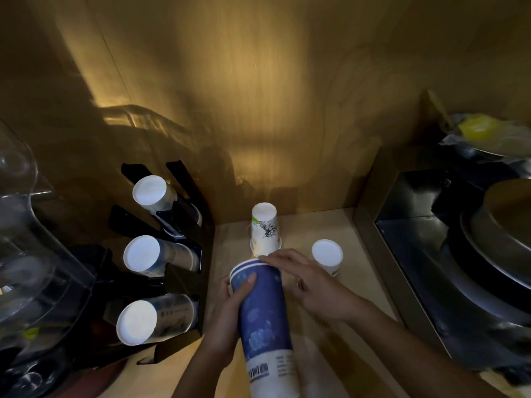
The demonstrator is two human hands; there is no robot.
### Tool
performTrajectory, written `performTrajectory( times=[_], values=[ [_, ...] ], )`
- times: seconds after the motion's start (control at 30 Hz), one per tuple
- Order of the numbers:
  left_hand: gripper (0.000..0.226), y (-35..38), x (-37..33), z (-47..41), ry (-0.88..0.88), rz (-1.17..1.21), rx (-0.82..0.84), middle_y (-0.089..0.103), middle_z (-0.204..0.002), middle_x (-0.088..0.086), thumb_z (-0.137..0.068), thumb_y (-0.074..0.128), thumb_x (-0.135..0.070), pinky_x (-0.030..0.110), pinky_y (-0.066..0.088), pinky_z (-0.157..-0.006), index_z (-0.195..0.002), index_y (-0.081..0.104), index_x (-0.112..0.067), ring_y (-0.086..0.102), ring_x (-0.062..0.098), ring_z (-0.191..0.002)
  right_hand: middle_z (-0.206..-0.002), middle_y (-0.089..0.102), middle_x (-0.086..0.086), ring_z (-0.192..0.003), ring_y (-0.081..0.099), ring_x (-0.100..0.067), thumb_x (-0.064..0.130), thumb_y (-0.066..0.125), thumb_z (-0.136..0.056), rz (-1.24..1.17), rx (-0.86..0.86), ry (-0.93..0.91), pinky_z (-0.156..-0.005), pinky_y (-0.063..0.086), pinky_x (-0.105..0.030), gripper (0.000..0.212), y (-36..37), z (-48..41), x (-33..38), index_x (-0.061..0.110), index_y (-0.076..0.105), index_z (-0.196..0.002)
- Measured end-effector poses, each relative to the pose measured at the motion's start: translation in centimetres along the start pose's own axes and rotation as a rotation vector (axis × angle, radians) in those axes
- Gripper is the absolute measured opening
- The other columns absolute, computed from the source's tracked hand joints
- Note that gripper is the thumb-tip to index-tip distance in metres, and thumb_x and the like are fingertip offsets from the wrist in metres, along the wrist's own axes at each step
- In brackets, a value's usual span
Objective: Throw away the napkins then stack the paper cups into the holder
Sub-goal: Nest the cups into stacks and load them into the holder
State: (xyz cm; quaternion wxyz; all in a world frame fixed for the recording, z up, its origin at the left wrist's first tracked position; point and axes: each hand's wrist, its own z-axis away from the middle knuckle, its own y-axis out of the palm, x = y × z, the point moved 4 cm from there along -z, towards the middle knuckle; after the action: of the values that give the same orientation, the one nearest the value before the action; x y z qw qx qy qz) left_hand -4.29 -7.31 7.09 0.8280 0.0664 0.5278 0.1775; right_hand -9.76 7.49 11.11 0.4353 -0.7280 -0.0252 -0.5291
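The left hand (230, 308) is closed around a tall stack of blue paper cups (263, 317), with the thumb lying across the upper part of the stack, just under the white stripes. The stack is tilted, its far end pointing away from the person and its near end, white with printed text, coming toward the bottom edge of the view. The right hand (304, 280) is open with the fingers (275, 258) spread; the fingertips lie on the far end of the blue stack, and the palm is held above the desk (359, 282).

Just beyond the fingertips, an upside-down white paper cup with a dark drawing (265, 229) stands on the desk, near the wooden back wall (258, 110). To the right of it, a smaller upside-down white cup (327, 255) stands alone, close to the right hand but I cannot tell if they touch.

On the left side there is a black cup holder (184, 196) with three slots, one behind another. Each slot has a row of cups lying in it, the white bottoms facing the camera: a far row (150, 190), a middle row (142, 253) and a near row (137, 322). Further left is a clear plastic container (26, 254). On the right side is a dark metal bin (431, 239), and at the far right something yellow (482, 129) lies on top of crumpled material.
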Motion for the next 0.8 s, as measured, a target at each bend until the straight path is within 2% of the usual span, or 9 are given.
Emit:
performTrajectory(
  times=[0.07,0.17,0.3,0.37,0.43,0.53,0.6,0.7,0.8],
  values=[
    [0.066,0.5,0.0,0.1,-0.082,0.139,0.079,0.067,-0.108,0.019,-0.064,0.070,-0.048,0.037,0.057,-0.062,-0.119,0.052,-0.016,0.072,0.028,-0.082,-0.146,0.017,0.019,-0.136,0.020,-0.003,-0.010,0.053,-0.076,0.148,0.104,-0.043,-0.107,0.028,-0.021,0.094,0.4,0.5,0.0,0.057,0.019,-0.133],
    [0.065,1.2,-0.1,0.3,-0.185,0.313,0.180,0.069,-0.105,0.024,-0.071,0.064,-0.051,0.039,0.058,-0.064,-0.121,0.056,-0.011,0.070,0.032,-0.082,-0.153,0.001,0.012,-0.136,0.021,-0.014,0.004,0.065,-0.078,0.322,0.083,-0.086,-0.109,0.031,-0.035,0.096,1.0,0.8,0.0,0.057,0.008,-0.135],
    [0.059,1.3,-0.7,0.7,-0.267,0.346,0.181,0.074,-0.086,0.023,-0.084,0.044,-0.060,0.037,0.059,-0.052,-0.109,0.058,-0.009,0.073,0.032,-0.070,-0.151,0.002,0.015,-0.138,0.014,-0.011,0.016,0.068,-0.078,0.305,0.030,-0.087,-0.110,0.030,-0.042,0.094,1.3,0.8,0.1,0.057,0.006,-0.135],
    [0.046,1.2,-1.8,0.9,-0.246,0.334,0.115,0.073,-0.073,0.022,-0.093,0.038,-0.049,0.031,0.056,-0.042,-0.109,0.055,-0.010,0.072,0.026,-0.056,-0.151,0.007,0.009,-0.137,0.016,-0.013,0.020,0.069,-0.076,0.308,0.005,-0.097,-0.110,0.030,-0.042,0.094,0.9,0.5,0.4,0.057,0.004,-0.133],
    [0.027,0.6,-3.0,1.0,-0.100,0.172,0.012,0.070,-0.082,0.013,-0.099,0.038,-0.021,0.027,0.054,-0.043,-0.122,0.051,-0.020,0.072,0.017,-0.059,-0.152,0.011,0.005,-0.136,0.021,-0.018,0.023,0.070,-0.075,0.301,-0.034,-0.090,-0.110,0.030,-0.042,0.095,0.4,0.0,0.6,0.057,0.001,-0.131],
    [0.061,-0.6,-4.5,2.2,0.189,-0.130,-0.076,0.060,-0.112,-0.015,-0.092,0.046,0.004,0.026,0.056,-0.056,-0.103,0.055,-0.055,0.068,0.010,-0.090,-0.148,0.018,0.006,-0.135,0.027,-0.020,0.024,0.073,-0.074,0.177,-0.110,-0.122,-0.107,0.034,-0.040,0.091,-0.2,-0.9,1.3,0.051,0.009,-0.132],
    [0.074,-1.0,-5.3,3.4,0.341,-0.286,-0.028,0.054,-0.118,-0.026,-0.085,0.056,0.007,0.013,0.053,-0.058,-0.101,0.051,-0.065,0.063,-0.007,-0.095,-0.143,0.024,0.008,-0.131,0.032,-0.014,0.026,0.075,-0.072,0.040,-0.149,-0.168,-0.101,0.039,-0.030,0.088,-0.4,-1.8,1.8,0.048,0.016,-0.133],
    [0.071,-1.4,-7.3,4.2,0.487,-0.464,-0.035,0.051,-0.113,-0.038,-0.076,0.073,-0.004,-0.002,0.044,-0.067,-0.109,0.046,-0.061,0.049,-0.027,-0.098,-0.140,0.032,0.010,-0.127,0.035,-0.007,0.033,0.075,-0.071,-0.079,-0.180,-0.217,-0.095,0.038,-0.014,0.082,-0.4,-3.3,2.8,0.050,0.023,-0.132],
    [0.069,-2.3,-8.9,4.7,0.513,-0.517,-0.071,0.051,-0.115,-0.035,-0.071,0.078,-0.010,-0.003,0.042,-0.071,-0.115,0.046,-0.052,0.045,-0.028,-0.100,-0.134,0.036,0.014,-0.123,0.037,-0.003,0.041,0.076,-0.067,-0.163,-0.146,-0.196,-0.090,0.042,-0.012,0.081,0.0,-4.9,3.6,0.060,0.023,-0.126]
  ],
)
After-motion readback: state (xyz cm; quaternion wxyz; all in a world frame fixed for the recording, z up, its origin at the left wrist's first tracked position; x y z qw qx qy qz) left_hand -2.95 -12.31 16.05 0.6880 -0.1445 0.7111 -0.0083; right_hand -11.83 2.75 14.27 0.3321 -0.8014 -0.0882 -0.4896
